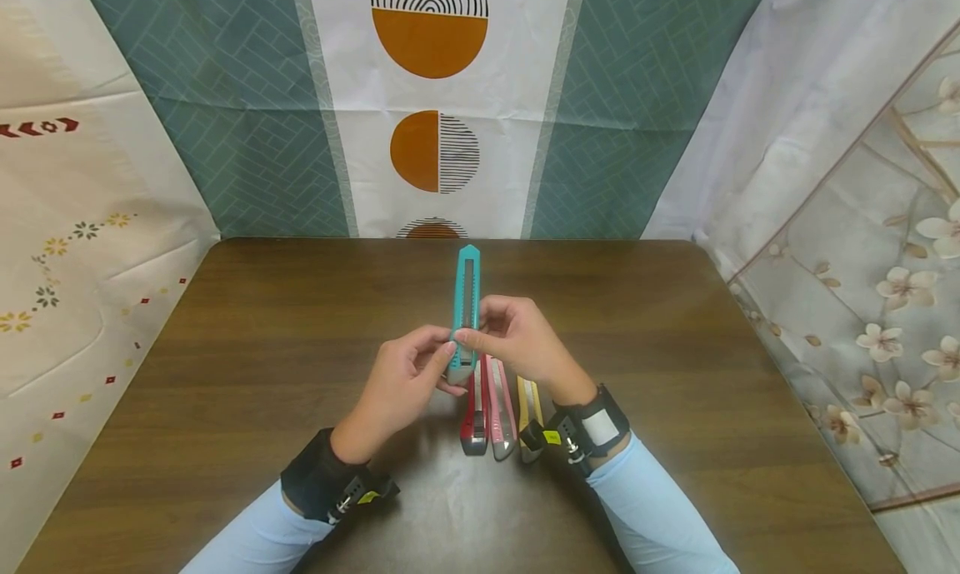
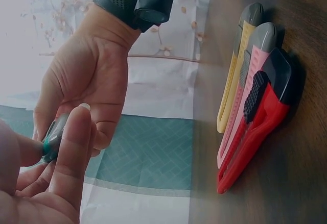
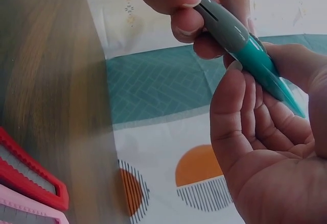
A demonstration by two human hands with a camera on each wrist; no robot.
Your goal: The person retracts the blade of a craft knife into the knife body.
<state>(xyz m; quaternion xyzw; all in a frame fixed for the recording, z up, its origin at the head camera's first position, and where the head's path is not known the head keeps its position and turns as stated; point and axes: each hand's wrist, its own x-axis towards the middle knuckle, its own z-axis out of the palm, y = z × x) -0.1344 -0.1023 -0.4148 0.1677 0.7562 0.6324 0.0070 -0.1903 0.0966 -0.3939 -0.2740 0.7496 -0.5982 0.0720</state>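
A teal box cutter (image 1: 467,295) with a grey end is held up over the table by both hands, its teal tip pointing away from the person. The left hand (image 1: 405,378) pinches it near the grey end (image 3: 225,25), thumb on top. Higher along the body, the right hand (image 1: 528,345) grips it between thumb and fingers. Beneath and beside the right hand lie three more cutters, side by side: a red one (image 2: 255,127), a pink one (image 2: 261,45) and a yellow one (image 2: 245,32). In the head view the right hand hides their far ends.
The brown wooden table (image 1: 300,291) ends at a hanging cloth (image 1: 247,141) with teal and white panels. Patterned cloths hang at the left (image 1: 67,307) and the right (image 1: 862,307). Each wrist wears a black strap (image 1: 600,424) with a small camera.
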